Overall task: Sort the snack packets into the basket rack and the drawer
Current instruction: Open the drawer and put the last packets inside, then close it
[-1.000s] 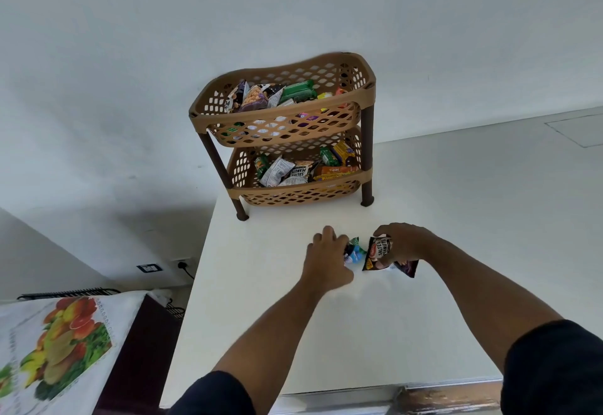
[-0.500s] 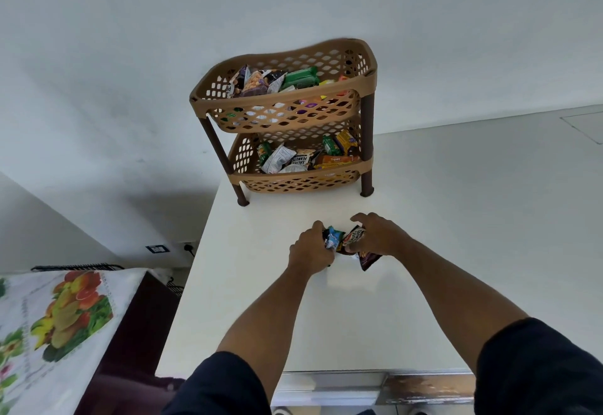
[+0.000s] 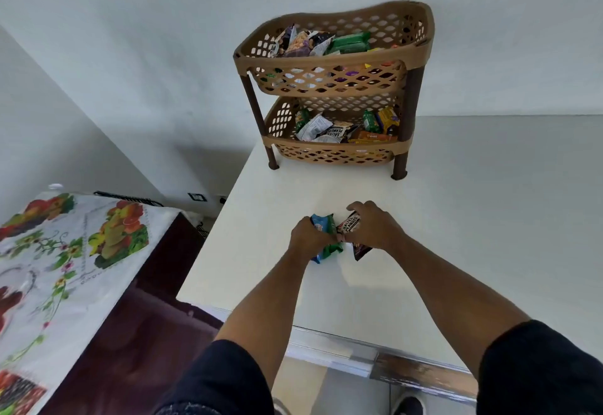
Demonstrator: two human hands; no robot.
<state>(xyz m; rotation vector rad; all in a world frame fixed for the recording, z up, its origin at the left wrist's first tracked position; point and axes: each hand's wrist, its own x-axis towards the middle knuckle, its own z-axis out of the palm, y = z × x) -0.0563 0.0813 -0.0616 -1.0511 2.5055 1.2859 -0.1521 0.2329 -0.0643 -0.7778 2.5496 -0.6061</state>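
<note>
Hands meet near the middle of the white tabletop (image 3: 489,218), each clutching snack packets. The left hand (image 3: 308,240) has its fingers curled round a blue packet (image 3: 318,223) and a green packet (image 3: 332,248), bunched together so that their ends stick out above and below the fist. The right hand (image 3: 372,230) grips a dark packet (image 3: 350,223) printed with "salted peanuts"; its lower corner (image 3: 360,251) pokes out beneath the palm and points down at the tabletop. The two hands touch at the knuckles, with the packets pressed side by side between them. Well behind them, at the far edge against the wall, stands a tan two-tier basket rack (image 3: 329,70) on dark brown legs. Its upper basket holds a heap of packets, among them a green one (image 3: 349,43) and a purple one (image 3: 298,47). The lower basket (image 3: 336,150) carries more: white, green, yellow and orange wrappers, plus another peanut packet (image 3: 339,130). Both forearms are bare below dark sleeves (image 3: 222,378). To the left, lower than the tabletop, lies a cloth (image 3: 58,261) printed with fruit over dark furniture. A metal strip (image 3: 417,372) runs along the near edge of the tabletop.
</note>
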